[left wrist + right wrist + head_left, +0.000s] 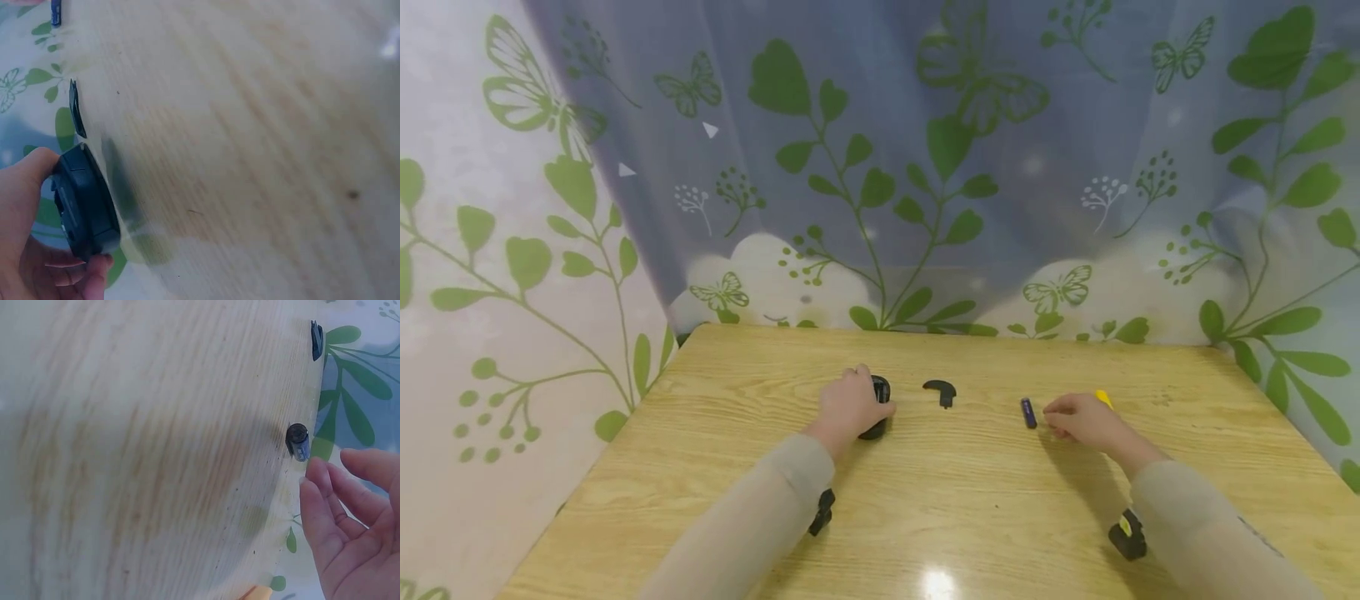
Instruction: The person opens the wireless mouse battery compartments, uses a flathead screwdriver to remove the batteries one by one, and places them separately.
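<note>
My left hand (848,407) grips a black computer mouse (880,392) by its sides, thumb on one edge and fingers on the other. In the left wrist view the mouse (87,197) is tilted, with a recess showing on the side toward the palm. A thin black curved cover (942,391) with a small tab lies to the right of the mouse. Farther right lies a dark blue battery (1028,413). My right hand (1084,419) hovers just beside the battery, fingers loosely bent and holding nothing. In the right wrist view a gap separates the fingertips from the battery (299,442).
A yellow object (1103,398) lies behind the right hand, mostly hidden by it. The wooden table (970,500) meets a leaf-patterned curtain (880,167) at its back edge. Each wrist carries a small black device.
</note>
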### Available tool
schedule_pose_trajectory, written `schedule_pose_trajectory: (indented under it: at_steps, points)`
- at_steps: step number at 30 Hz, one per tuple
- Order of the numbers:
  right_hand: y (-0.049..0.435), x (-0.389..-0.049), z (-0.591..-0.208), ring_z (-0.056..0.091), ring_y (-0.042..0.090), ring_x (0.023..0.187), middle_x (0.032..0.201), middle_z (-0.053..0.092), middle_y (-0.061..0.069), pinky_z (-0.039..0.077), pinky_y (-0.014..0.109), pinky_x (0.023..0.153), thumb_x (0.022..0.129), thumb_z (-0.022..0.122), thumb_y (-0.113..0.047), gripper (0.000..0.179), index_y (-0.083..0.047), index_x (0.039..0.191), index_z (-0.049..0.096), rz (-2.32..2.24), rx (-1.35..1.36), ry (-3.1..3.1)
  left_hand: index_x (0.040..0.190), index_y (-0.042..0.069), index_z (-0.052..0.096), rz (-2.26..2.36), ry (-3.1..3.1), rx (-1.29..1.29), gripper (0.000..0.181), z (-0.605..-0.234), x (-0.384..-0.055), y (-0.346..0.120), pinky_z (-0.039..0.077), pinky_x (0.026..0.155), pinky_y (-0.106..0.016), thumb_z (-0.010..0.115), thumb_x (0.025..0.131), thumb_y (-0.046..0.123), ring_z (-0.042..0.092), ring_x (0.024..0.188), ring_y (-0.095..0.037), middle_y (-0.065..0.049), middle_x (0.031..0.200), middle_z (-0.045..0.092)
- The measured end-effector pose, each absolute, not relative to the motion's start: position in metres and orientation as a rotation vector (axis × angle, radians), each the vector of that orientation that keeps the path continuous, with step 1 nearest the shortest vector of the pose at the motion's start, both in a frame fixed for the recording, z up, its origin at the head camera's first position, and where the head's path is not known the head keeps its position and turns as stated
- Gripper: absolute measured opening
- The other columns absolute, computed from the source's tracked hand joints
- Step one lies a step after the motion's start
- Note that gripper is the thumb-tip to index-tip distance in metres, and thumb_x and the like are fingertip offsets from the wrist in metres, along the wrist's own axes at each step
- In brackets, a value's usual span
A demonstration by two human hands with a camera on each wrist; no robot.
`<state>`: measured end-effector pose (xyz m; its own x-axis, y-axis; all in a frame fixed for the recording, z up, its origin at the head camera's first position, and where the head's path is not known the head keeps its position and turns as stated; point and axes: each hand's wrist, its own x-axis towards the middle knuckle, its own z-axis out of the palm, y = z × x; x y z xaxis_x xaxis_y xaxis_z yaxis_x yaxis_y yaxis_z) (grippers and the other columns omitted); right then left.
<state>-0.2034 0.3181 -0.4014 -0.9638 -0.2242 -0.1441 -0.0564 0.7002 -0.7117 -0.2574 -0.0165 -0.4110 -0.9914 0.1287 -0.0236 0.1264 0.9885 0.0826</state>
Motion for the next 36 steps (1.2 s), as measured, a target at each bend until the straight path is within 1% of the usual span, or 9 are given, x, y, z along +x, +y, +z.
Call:
schedule_pose_trajectory:
  at_steps: [6, 13, 21, 30, 36]
  points:
    - [0.318, -0.208, -0.401, 0.06, 0.023, 0.076, 0.08, 0.062, 0.012, 0.051, 0.038, 0.067, 0.095, 0.051, -0.008, 0.031, 0.018, 0.113, 0.053, -1.089, -0.237, 2.701, 0.127, 0.001, 0.045, 0.072, 3.084, 0.176, 0.08, -0.41, -0.264, -0.011, 0.049, 0.054, -0.037, 0.059, 0.079, 0.063, 0.058, 0.067, -0.023, -0.014, 0.105, 0.059]
    - [0.316, -0.207, -0.402, 0.061, 0.024, 0.073, 0.082, 0.064, 0.015, 0.052, 0.037, 0.065, 0.093, 0.053, -0.004, 0.03, 0.02, 0.111, 0.053, -1.106, -0.27, 2.697, 0.125, 0.0, 0.045, 0.064, 3.071, 0.161, 0.078, -0.407, -0.263, -0.008, 0.049, 0.053, -0.035, 0.059, 0.08, 0.063, 0.058, 0.066, -0.023, -0.015, 0.102, 0.059]
    - [0.315, -0.205, -0.403, 0.061, 0.023, 0.072, 0.083, 0.065, 0.014, 0.052, 0.037, 0.064, 0.09, 0.057, -0.004, 0.031, 0.019, 0.111, 0.054, -1.114, -0.275, 2.684, 0.129, 0.0, 0.044, 0.076, 3.063, 0.134, 0.08, -0.415, -0.267, -0.008, 0.048, 0.051, -0.033, 0.058, 0.081, 0.063, 0.056, 0.062, -0.021, -0.016, 0.107, 0.058]
    - [0.315, -0.205, -0.404, 0.059, 0.021, 0.072, 0.084, 0.064, 0.013, 0.051, 0.035, 0.064, 0.091, 0.056, -0.006, 0.033, 0.018, 0.113, 0.053, -1.101, -0.26, 2.673, 0.132, 0.001, 0.044, 0.147, 3.055, 0.107, 0.079, -0.416, -0.269, -0.009, 0.051, 0.058, -0.037, 0.059, 0.081, 0.061, 0.059, 0.072, -0.025, -0.017, 0.108, 0.057]
    - [0.317, -0.205, -0.407, 0.058, 0.021, 0.071, 0.083, 0.063, 0.013, 0.051, 0.035, 0.064, 0.091, 0.056, -0.006, 0.034, 0.019, 0.113, 0.052, -1.123, -0.268, 2.66, 0.135, 0.002, 0.041, 0.146, 3.039, 0.104, 0.083, -0.418, -0.271, -0.011, 0.051, 0.057, -0.039, 0.058, 0.081, 0.063, 0.06, 0.072, -0.027, -0.018, 0.111, 0.056]
